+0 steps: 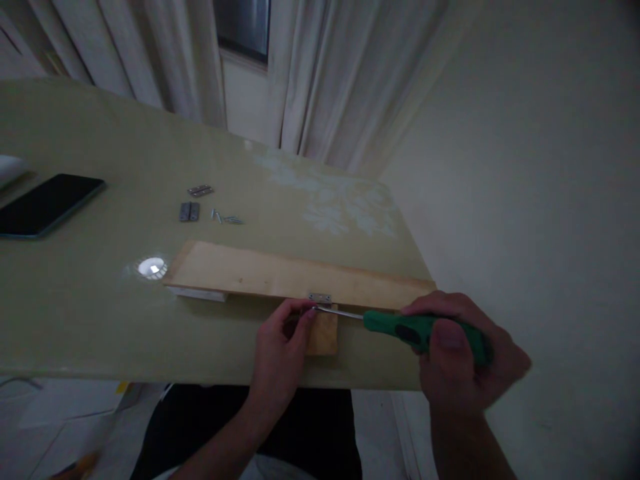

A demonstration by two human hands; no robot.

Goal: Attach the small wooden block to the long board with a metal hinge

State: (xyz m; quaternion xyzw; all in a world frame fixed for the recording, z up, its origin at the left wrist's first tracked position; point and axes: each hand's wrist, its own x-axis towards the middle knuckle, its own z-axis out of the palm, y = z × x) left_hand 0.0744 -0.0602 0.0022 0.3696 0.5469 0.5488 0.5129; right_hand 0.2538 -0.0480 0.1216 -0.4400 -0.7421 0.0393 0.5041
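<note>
My right hand (457, 353) is wrapped around the green handle of a screwdriver (390, 322), whose metal shaft points left. At the shaft's tip, my left hand (283, 343) pinches with thumb and fingertips what looks like a small screw, mostly hidden by the fingers. Just above the tip, a small metal hinge (320, 297) lies against the near edge of a long pale wooden board (280, 273). A short wooden block (323, 335) extends from below the hinge toward me, beside my left fingers.
Beyond the board lie several loose screws (231, 219), a dark hinge (189, 212) and more metal hinge pieces (201, 191). A white block (197, 293) is under the board's left end. A dark tablet or phone (53, 203) rests at the far left. A wall (525, 200) borders the table's right side.
</note>
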